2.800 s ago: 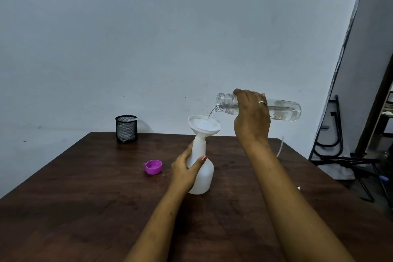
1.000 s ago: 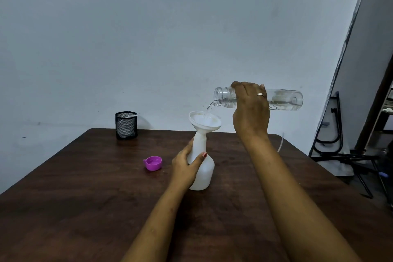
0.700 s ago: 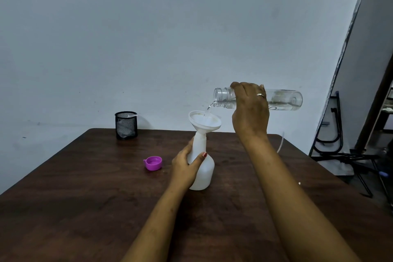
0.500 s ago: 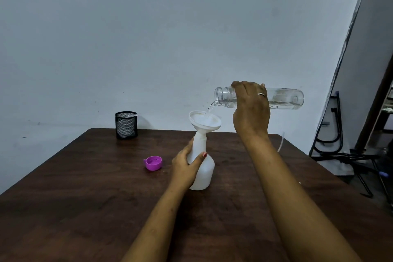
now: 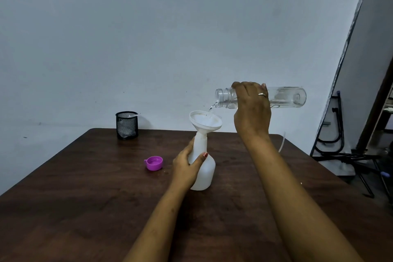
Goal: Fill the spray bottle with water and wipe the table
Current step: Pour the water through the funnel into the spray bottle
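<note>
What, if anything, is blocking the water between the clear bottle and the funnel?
Nothing visible. The right hand tips the clear bottle over the funnel's edge, and a thin stream falls freely into it. The left hand holds the spray bottle lower down, out of the path.

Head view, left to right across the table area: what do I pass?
Going right: black mesh cup → purple cap → white spray bottle → right hand, which holds the clear bottle → black folded stand by the wall.
</note>
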Available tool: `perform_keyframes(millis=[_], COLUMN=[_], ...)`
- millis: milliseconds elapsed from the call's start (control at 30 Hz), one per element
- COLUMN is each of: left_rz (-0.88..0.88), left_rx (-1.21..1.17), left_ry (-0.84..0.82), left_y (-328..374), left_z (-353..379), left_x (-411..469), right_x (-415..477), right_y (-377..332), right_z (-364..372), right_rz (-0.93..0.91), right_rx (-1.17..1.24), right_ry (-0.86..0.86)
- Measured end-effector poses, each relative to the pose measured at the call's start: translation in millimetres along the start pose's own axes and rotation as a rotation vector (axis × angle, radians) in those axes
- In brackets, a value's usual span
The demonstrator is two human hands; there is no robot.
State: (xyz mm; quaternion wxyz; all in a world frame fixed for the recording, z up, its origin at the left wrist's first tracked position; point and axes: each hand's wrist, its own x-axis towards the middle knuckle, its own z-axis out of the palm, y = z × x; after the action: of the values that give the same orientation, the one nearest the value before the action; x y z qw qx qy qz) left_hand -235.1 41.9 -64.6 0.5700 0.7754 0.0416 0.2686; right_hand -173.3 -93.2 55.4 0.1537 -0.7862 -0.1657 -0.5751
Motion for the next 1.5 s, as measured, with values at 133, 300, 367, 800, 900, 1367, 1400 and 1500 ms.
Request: perform_keyframes(millis=[133,300,367,800,900,1367,1400,1500], left_rz=[0.005,0.005,0.007,0.004,-0.002,-0.002,0.000,0.002], left_rx=[-0.014,-0.008,-0.007,0.013,0.015,0.020,0.024,0.035], left_ry=[0.001,-0.002,-0.004,0.000,-0.005,-0.015,-0.017,-0.017], left_y=[-1.6,-3.8,-3.2,-0.5,-1.1,0.6,0.7,1.4], left_z=[0.4,1.1,1.3,0.6,0.5,0.8,0.8,0.2], left_x=[1.0,2.4,2.3,0.8,1.0,-0.4,-0.5,-0.8], right_x=[-0.5,-0.9,-0.7,-0.1,-1.1,0.5,0.4,-0.2], right_y=[0.0,1.6,1.8,2.2,0.6,-1.2,-2.1,-4.4], right_z=[-0.1,2.0,2.2,1.6,2.0,0.8,1.1,3.0], right_rz=[-0.004,-0.015,-0.020,-0.045,-0.049,-0.112,-0.122,-0.156], right_rx=[-0.002,-0.007,-0.006,-0.028,-0.029,-0.030,-0.032,-0.038], right_ry=[-0.016,-0.021,-0.016,-0.014,-0.015,0.025,0.039,0.061])
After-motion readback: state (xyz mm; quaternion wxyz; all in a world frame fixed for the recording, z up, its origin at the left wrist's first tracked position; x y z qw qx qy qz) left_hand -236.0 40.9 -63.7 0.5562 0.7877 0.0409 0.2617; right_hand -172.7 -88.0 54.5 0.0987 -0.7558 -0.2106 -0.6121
